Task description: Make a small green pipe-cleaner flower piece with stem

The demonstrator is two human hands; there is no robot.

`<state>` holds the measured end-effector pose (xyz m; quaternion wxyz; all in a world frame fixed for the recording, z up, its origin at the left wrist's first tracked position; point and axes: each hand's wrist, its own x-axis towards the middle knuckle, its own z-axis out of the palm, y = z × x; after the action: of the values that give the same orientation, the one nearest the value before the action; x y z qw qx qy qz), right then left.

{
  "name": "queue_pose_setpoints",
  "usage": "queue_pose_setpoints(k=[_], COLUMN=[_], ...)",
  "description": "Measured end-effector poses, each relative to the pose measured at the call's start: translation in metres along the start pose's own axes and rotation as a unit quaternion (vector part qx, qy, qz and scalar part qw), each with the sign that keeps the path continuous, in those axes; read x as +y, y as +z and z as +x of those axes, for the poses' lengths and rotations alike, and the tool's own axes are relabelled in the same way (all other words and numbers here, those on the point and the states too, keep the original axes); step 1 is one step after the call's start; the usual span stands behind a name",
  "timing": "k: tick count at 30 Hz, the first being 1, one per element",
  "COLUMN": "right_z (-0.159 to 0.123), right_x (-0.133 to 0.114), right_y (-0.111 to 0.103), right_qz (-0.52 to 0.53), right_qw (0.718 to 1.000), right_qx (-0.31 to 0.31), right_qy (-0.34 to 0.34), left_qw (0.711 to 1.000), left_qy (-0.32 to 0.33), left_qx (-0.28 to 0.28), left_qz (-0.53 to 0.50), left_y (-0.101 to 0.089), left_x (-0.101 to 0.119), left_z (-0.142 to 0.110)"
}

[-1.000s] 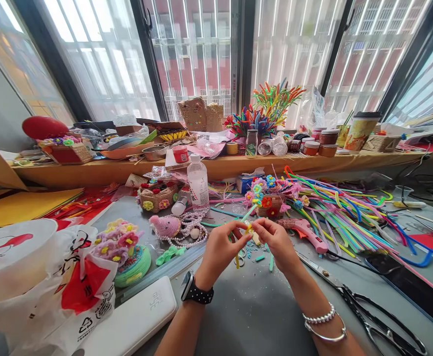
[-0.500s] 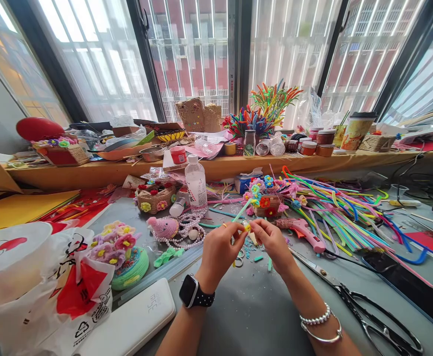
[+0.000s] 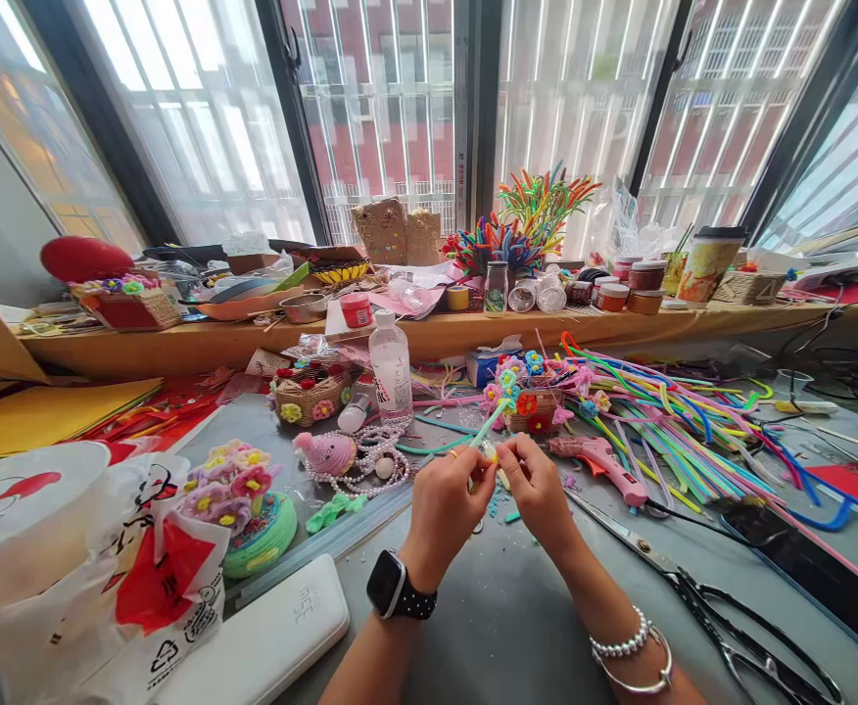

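My left hand [image 3: 452, 499] and my right hand [image 3: 536, 485] meet over the grey table, their fingertips pinched together. Between them is a small yellow piece [image 3: 500, 458], mostly covered by the fingers; its kind is unclear. A pale green pipe cleaner [image 3: 489, 423] rises from behind my left fingertips toward the flowers; whether that hand grips it is unclear. Just beyond stands a small woven basket [image 3: 539, 413] with colourful fuzzy flowers. To the right of my right hand lies a pink glue gun [image 3: 605, 468]. Cut green bits [image 3: 512, 517] are scattered under the hands.
Large black-handled scissors [image 3: 683, 578] and a dark phone [image 3: 811, 558] lie at right, near a pile of pipe cleaners [image 3: 683, 431]. A clear bottle [image 3: 391, 372], a pink crocheted piece [image 3: 326, 455] and a white power bank [image 3: 274, 627] are at left. A cluttered ledge [image 3: 429, 338] runs behind.
Both hands remain pinched together; the left hand has shifted slightly right and down. Less of the yellow piece shows, and the small scissors' rings beneath are now mostly hidden.
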<state>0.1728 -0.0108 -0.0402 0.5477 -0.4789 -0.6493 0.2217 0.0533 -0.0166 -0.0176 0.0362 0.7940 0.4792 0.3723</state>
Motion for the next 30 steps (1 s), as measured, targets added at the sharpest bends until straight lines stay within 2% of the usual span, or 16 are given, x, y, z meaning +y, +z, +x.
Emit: queue_pose_setpoints(k=[5,11,17,22,25,28,30], right_z=[-0.002,0.0,0.001,0.0,0.001,0.006,0.01], right_x=[-0.002,0.002,0.0,-0.003,-0.001,-0.002,-0.006], right_y=[0.003,0.001,-0.002,-0.003,-0.002,-0.009,-0.022], right_qz=[0.013,0.064,0.079,0.062,0.05,0.007,-0.042], right_qw=[0.999,0.996,0.995,0.997,0.998,0.999,0.998], right_qx=[0.036,0.033,0.032,-0.008,-0.021,-0.006,0.018], right_qy=[0.005,0.051,0.059,0.039,0.035,0.039,0.048], left_qw=[0.999,0.982,0.973,0.969,0.957,0.949,0.949], left_qy=[-0.033,-0.079,-0.099,-0.096,-0.113,-0.14,-0.159], left_qx=[0.023,-0.02,-0.048,-0.057,-0.085,-0.086,-0.072], left_qz=[-0.019,-0.173,-0.204,-0.218,-0.253,-0.269,-0.262], left_y=[0.006,0.002,-0.005,-0.007,-0.006,-0.006,-0.008], left_x=[0.005,0.001,-0.002,-0.005,-0.009,-0.014,-0.018], left_z=[-0.001,0.003,0.005,0.007,0.008,0.01,0.011])
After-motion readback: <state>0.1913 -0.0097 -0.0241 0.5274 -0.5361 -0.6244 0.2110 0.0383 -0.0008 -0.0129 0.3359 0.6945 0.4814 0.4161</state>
